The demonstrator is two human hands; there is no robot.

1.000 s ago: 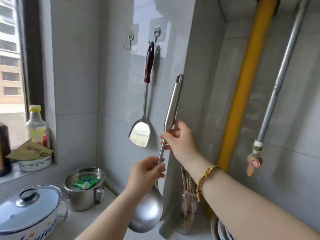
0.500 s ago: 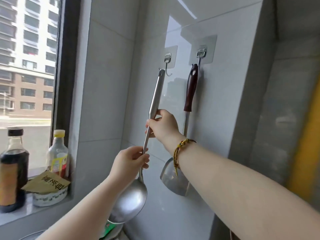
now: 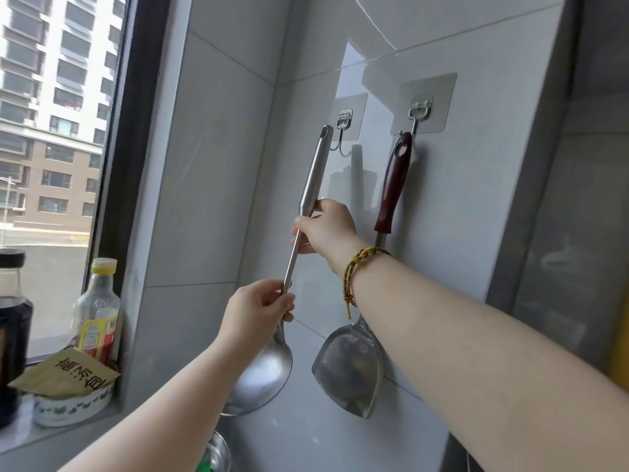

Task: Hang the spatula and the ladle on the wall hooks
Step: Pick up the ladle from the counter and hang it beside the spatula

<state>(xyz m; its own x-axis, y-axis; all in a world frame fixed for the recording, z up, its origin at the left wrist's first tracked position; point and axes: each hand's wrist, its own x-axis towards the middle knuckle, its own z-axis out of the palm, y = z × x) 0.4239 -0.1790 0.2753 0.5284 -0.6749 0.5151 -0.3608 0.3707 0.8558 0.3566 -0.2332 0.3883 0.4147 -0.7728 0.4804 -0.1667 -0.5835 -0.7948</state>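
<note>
The ladle (image 3: 299, 253) was held up against the tiled wall (image 3: 476, 206) by both hands. The left hand (image 3: 253, 310) was closed around the thin shaft just above the bowl, and the right hand (image 3: 326, 229) gripped it higher, where the shaft widened into the handle. The handle's top end, with its slot, stood just beside the left hook (image 3: 340, 137), slightly to the hook's left; whether they touched could not be told. The spatula (image 3: 371, 284) hung from the right hook (image 3: 417, 119) by the hole in its dark red handle, its blade low against the wall, partly behind the right forearm. A braided bracelet (image 3: 357, 270) circled the right wrist.

On the window sill (image 3: 20, 441) a white bowl (image 3: 73, 408) with a green pattern held a tan paper packet (image 3: 64, 373) lying across its top. Behind it stood a clear bottle (image 3: 97, 311) with a yellow cap, only a little liquid visible low inside, and a dark bottle (image 3: 12, 332) filled with dark liquid. The rim of a steel pot (image 3: 218, 454) showed at the bottom edge, something green inside it.
</note>
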